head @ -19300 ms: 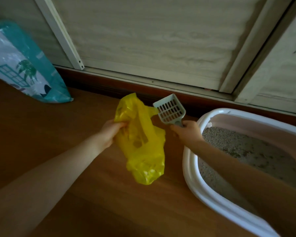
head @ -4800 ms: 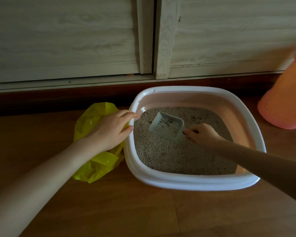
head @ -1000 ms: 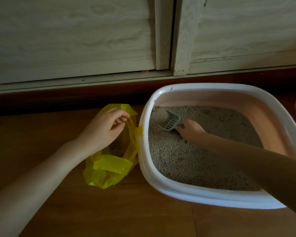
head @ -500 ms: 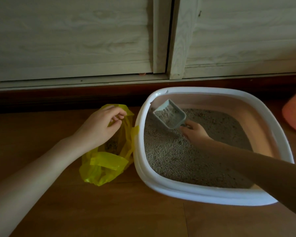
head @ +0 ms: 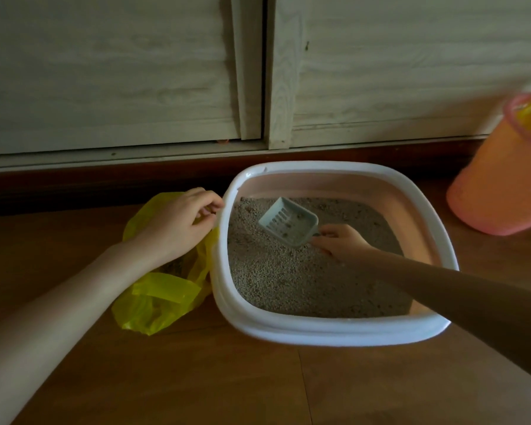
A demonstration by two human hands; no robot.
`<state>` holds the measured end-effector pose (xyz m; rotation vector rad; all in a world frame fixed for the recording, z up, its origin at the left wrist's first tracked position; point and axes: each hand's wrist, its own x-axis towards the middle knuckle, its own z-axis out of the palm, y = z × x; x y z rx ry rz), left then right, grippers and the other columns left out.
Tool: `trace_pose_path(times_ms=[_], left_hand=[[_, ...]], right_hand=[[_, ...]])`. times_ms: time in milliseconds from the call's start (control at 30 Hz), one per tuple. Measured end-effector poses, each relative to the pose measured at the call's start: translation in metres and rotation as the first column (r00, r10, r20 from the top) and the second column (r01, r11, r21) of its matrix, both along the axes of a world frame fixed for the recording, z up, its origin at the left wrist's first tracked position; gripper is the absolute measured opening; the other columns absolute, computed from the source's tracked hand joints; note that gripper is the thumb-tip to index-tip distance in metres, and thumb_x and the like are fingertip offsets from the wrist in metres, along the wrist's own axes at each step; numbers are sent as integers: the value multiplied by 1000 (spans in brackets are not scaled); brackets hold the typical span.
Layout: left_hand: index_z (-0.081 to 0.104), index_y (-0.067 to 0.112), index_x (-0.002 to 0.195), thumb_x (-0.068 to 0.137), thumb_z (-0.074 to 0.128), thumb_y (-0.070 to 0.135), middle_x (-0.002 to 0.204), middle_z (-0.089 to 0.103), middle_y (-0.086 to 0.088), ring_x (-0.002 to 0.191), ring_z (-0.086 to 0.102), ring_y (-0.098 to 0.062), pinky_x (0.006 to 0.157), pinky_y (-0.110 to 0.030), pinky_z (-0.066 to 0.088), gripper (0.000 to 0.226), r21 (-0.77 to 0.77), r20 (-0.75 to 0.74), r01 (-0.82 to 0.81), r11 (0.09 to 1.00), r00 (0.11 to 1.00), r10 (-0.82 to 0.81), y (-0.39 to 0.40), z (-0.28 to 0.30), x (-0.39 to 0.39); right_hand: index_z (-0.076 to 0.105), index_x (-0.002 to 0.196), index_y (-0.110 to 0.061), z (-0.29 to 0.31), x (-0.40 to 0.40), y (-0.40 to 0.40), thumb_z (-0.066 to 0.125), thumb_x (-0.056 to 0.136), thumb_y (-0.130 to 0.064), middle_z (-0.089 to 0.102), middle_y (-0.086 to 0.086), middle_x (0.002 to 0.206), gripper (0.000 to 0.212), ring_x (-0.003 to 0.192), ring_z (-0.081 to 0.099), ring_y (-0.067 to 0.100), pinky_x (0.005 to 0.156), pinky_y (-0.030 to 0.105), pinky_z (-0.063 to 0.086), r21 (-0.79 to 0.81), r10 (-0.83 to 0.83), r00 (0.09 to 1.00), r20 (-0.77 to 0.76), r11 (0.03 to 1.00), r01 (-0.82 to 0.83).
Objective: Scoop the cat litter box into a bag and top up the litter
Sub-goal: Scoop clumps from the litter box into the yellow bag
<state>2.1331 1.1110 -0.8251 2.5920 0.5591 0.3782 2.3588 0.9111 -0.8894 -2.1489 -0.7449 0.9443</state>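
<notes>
Your right hand [head: 341,242] grips the scoop [head: 288,221] by its handle, now raised higher over the litter [head: 288,280] than half a second ago, a few clumps inside. Your left hand [head: 178,223], fingers curled, still pinches the yellow bag [head: 163,297] open against the litter box [head: 328,331] rim.

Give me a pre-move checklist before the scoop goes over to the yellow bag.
1. Right hand grips scoop handle: ok.
2. Scoop lifted clear of litter: ok.
3. Scoop holds a few clumps, loose litter sifted out: ok.
4. Left hand pinches yellow bag edge: ok.
5. Bag mouth wide enough for scoop: cannot tell, hand covers it.
6. Bag sits against litter box rim, short path: ok.
</notes>
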Motion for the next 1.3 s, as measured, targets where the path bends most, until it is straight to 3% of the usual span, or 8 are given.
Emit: trace_pose_path(times_ms=[200, 433, 667, 967, 1067, 1200, 1267, 1300], left_hand=[[64, 15, 108, 90, 56, 11, 100, 59, 3, 82, 52, 4, 69, -4, 40, 20, 9, 5, 9, 1000, 1000, -9, -1, 2, 1], [63, 18, 106, 91, 55, 10, 100, 56, 4, 89, 57, -9, 76, -27, 50, 19, -29, 17, -16, 999, 1000, 16, 8, 2, -7], [62, 19, 110, 92, 54, 12, 103, 56, 8, 91, 57, -5, 79, -23, 49, 20, -32, 30, -98, 995, 995, 99, 33, 6, -36], [62, 16, 110, 92, 54, 11, 105, 57, 6, 90, 57, -8, 79, -26, 51, 21, 4, 7, -217, 976, 976, 217, 54, 8, -72], [62, 15, 112, 92, 54, 12, 107, 58, 5, 91, 57, -8, 80, -25, 51, 21, 17, -6, -224, 974, 974, 224, 57, 7, -80], [61, 15, 112, 93, 53, 12, 108, 58, 4, 91, 57, -8, 79, -24, 50, 21, 11, -7, -236, 972, 972, 236, 62, 7, -87], [61, 15, 113, 93, 53, 12, 108, 58, 4, 91, 57, -7, 79, -23, 50, 22, 10, -8, -235, 972, 972, 235, 63, 7, -88], [61, 15, 113, 93, 53, 12, 108, 58, 4, 91, 57, -7, 79, -22, 49, 22, 10, -9, -235, 972, 972, 235, 64, 7, -88]], right_hand=[[70, 96, -13, 6, -1, -11, 60, 91, -20, 50, -3, 58, 13, 47, 40, 8, 45, 21, 33, -16, -2, 1000, 26, 1000, 2], [71, 98, -15, 24, -13, -3, 59, 91, -21, 52, -1, 60, 15, 48, 41, 9, 48, 24, 34, 31, 23, 998, 54, 999, -25], [70, 93, -13, 57, -46, 36, 58, 91, -25, 56, 5, 62, 16, 57, 47, 18, 54, 31, 38, 147, 156, 979, 129, 973, -175], [60, 89, -14, 61, -106, 85, 46, 94, -26, 63, 4, 75, 20, 65, 58, 20, 53, 28, 42, -52, 449, 799, 400, 882, -469], [58, 109, -12, 51, -122, 94, 43, 94, -19, 63, 5, 84, 23, 73, 59, 24, 58, 30, 43, -121, 526, 676, 516, 826, -551], [47, 126, -10, 42, -143, 102, 44, 92, -4, 58, 11, 107, 34, 91, 62, 32, 62, 33, 37, -420, 679, 252, 690, 658, -625], [50, 125, -4, 39, -150, 105, 48, 83, 3, 59, 14, 102, 43, 85, 63, 33, 56, 33, 38, -443, 647, 105, 755, 622, -646], [60, 112, 0, 38, -151, 105, 55, 71, 3, 62, 15, 89, 41, 72, 64, 30, 48, 30, 38, -440, 596, 20, 802, 615, -654]])
